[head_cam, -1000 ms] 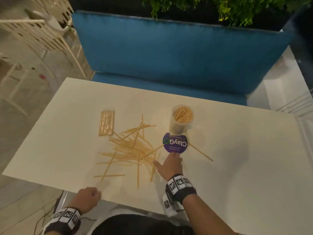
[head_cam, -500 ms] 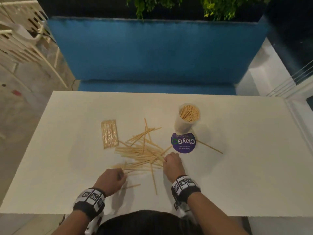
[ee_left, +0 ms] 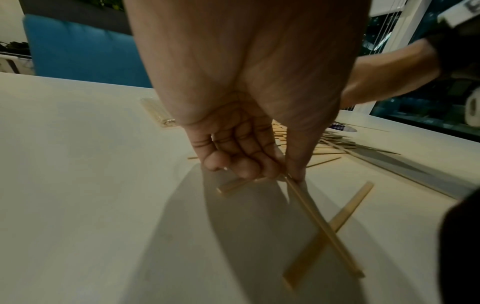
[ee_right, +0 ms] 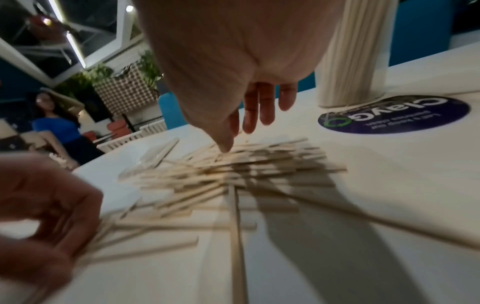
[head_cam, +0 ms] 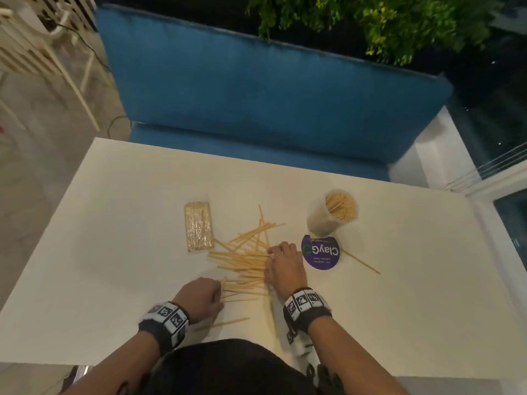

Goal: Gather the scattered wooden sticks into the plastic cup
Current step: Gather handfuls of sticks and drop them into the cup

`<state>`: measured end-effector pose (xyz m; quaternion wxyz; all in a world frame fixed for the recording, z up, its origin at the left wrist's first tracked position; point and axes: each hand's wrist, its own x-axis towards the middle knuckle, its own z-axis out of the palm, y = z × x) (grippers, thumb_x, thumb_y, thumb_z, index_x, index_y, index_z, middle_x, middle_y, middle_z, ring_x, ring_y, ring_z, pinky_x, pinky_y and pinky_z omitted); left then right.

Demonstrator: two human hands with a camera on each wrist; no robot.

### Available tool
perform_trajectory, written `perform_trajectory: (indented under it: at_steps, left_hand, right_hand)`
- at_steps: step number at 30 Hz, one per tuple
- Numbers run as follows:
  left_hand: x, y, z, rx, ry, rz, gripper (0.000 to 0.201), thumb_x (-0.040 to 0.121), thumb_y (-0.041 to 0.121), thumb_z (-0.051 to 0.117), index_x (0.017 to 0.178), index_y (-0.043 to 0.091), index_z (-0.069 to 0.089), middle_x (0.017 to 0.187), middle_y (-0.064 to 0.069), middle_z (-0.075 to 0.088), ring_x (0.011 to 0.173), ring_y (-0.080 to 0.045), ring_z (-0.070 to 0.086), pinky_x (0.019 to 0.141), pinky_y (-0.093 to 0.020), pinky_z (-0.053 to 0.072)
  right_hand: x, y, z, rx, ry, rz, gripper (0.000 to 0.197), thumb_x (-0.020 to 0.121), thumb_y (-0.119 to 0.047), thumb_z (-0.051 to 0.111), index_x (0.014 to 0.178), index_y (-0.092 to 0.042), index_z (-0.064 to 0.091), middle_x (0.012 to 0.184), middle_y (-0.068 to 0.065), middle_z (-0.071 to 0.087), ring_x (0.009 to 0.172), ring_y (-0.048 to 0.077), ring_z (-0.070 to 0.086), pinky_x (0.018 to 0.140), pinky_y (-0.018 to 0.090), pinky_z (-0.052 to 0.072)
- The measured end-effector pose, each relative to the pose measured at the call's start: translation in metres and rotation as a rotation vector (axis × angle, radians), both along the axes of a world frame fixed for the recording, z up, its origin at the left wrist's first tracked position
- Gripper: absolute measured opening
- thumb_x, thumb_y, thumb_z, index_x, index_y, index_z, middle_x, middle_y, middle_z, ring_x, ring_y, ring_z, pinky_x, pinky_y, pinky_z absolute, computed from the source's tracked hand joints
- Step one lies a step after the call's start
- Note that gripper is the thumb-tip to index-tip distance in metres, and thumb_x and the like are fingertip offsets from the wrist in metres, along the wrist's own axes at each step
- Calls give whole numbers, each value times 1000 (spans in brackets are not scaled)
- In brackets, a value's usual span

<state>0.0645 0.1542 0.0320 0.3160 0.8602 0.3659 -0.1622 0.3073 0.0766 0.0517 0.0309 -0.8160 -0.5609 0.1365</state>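
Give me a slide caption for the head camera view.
Both hands rake scattered wooden sticks together on a white table beside a stick-filled plastic cup.

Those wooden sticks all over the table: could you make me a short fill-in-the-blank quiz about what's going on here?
1. The plastic cup stands just beyond a round ____ sticker.
2. The left hand pinches a ____ between thumb and fingers.
3. The right hand rests at the pile's ____ edge.
4. The clear packet lies ____ of the pile.

Missing words: purple; stick; right; left
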Motion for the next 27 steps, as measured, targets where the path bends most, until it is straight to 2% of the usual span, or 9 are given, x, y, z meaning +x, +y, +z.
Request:
perform_trajectory:
  at_steps: [2,6,9,13,16,21,23,25,27]
  left_hand:
    - [1,1,1,2,-1,-8,19,87,46,65,85,28,57,90,10,63,84,-13,59,72,-27,47]
    - [5,4,4,13,11,-32,18,90,45,62,90,27,57,93,9,62,85,-14,58,70,-27,43]
    - [9,5,7,39,10,-36,17,92,43,62,93,26,58,96,8,60,86,-14,57,72,-28,44]
    - [12,3,6,63,-39,-46,14,93,38,61,96,24,60,101,7,58,91,-15,56,74,-27,41]
    - [15,1,0,97,-77,-38,15,94,39,58,98,25,60,104,7,60,94,-16,58,77,-29,44]
    - [23,-2,-7,179,-149,-24,16,93,41,53,96,26,59,98,7,62,90,-17,59,71,-30,41]
    - [26,-1,-8,202,-166,-17,14,93,38,55,95,25,59,95,6,63,86,-18,60,67,-30,40]
    - [29,2,-9,236,-181,-26,12,91,36,60,92,24,60,91,5,63,82,-19,61,63,-31,42]
    - [33,4,-9,257,-215,-25,13,88,33,67,88,22,60,86,4,63,76,-20,62,58,-30,42]
  right_hand:
    - [10,18,10,37,36,-10,38,89,-18,63,127,-19,61,125,3,58,116,26,52,95,41,44]
    - [19,69,11,-67,109,169,69,87,-4,65,151,-18,43,154,4,41,139,25,39,110,43,35]
    - [21,92,-1,-178,68,353,77,81,-1,70,151,-17,42,156,7,37,141,29,35,112,46,34]
    - [18,83,-9,-165,-63,405,46,80,-3,68,124,-13,59,128,6,54,119,29,50,97,39,43]
    - [16,56,-19,-106,56,352,32,80,1,68,108,-14,65,113,5,61,108,30,55,88,38,42]
    - [13,28,-20,-78,123,359,28,90,-14,67,117,-18,67,120,2,60,115,28,51,91,39,38]
    - [14,23,-14,-92,122,364,45,88,-31,71,130,-19,60,130,1,56,122,27,46,99,41,37]
    - [13,20,-11,-142,112,407,80,75,-47,81,141,-17,49,139,3,50,125,25,43,104,44,38]
    - [7,19,-13,-195,93,458,92,68,-47,86,142,-14,44,138,6,48,122,26,44,101,44,40]
